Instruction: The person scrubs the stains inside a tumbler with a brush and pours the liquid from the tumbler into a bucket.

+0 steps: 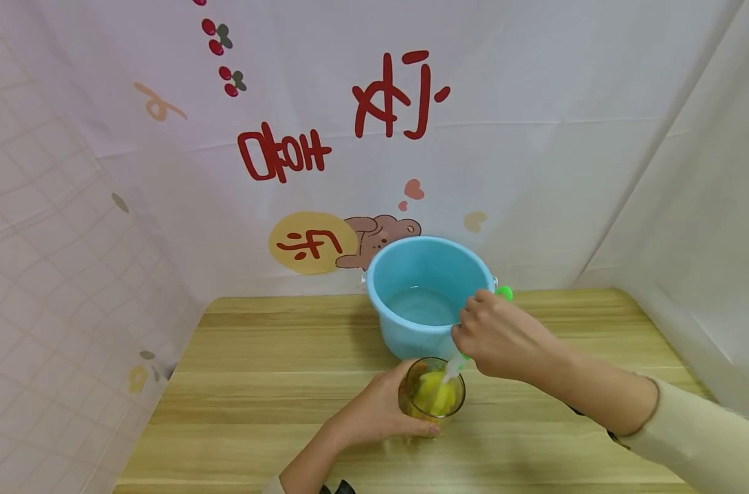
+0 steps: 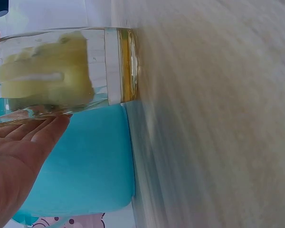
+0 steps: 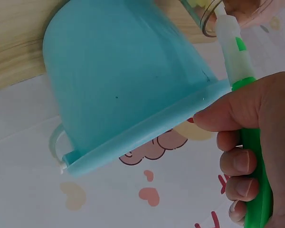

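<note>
My left hand (image 1: 377, 408) holds a clear, amber-tinted drinking glass (image 1: 432, 416), thumb on the near side and fingers around the far side. In the left wrist view the glass (image 2: 97, 66) is upright, its base right at the tabletop. A cup brush with a yellow sponge head (image 2: 47, 71) is inside the glass. My right hand (image 1: 504, 336) grips the brush's green handle (image 3: 257, 190), fingers wrapped round it and thumb along it. The white neck (image 3: 230, 42) of the brush slants down over the rim into the glass.
A light blue bucket (image 1: 399, 333) with some water in it stands just behind the glass, below my right hand's far side. The wood-grain table (image 1: 257, 384) ends at a white printed cloth (image 1: 522, 171) at the back, with cloth walls on both sides.
</note>
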Available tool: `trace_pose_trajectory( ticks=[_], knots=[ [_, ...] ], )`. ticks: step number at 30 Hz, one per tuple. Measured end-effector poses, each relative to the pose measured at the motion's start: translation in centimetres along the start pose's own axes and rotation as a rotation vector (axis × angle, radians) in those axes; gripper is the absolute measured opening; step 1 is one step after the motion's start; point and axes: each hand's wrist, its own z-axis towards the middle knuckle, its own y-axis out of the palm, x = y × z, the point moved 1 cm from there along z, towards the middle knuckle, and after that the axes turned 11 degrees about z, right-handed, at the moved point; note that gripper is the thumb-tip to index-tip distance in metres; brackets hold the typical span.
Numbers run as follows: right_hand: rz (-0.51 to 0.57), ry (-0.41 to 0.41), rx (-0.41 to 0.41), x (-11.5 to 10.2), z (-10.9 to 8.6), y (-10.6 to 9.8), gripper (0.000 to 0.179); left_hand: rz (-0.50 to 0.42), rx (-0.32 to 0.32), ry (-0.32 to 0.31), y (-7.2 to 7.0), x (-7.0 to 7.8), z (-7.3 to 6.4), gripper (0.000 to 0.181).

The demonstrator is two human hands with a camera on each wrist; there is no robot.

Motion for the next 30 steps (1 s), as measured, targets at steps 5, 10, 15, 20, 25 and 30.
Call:
trace_pose_trajectory(
  ticks=[5, 10, 15, 20, 25, 30],
  knots=[
    [-0.051, -0.033, -0.032, -0.6, 0.5, 0.5, 0.037, 0.003, 0.002, -0.002, 0.0, 0.1, -0.1, 0.095],
    [-0.084, -0.048, -0.058, -1.2, 0.8, 1.1, 0.037, 0.002, -0.003, -0.009, 0.0, 0.1, 0.0, 0.094],
    [-0.107, -0.05, -0.077, -1.6, 1.0, 1.5, 0.04, -0.014, -0.01, -0.001, 0.1, 0.1, 0.0, 0.095],
    [-0.098, -0.055, -0.064, -1.8, 1.1, 1.0, 0.039, -0.017, -0.015, 0.0, 0.0, 0.1, 0.0, 0.096],
    [-0.119, -0.077, -0.052, -2.3, 1.9, 0.2, 0.041, -0.021, -0.012, 0.02, -0.1, 0.0, 0.0, 0.097],
    [-0.193, -0.095, -0.07, -2.8, 3.1, -0.1, 0.037, -0.03, -0.011, 0.039, 0.0, -0.1, 0.0, 0.1]
  ],
)
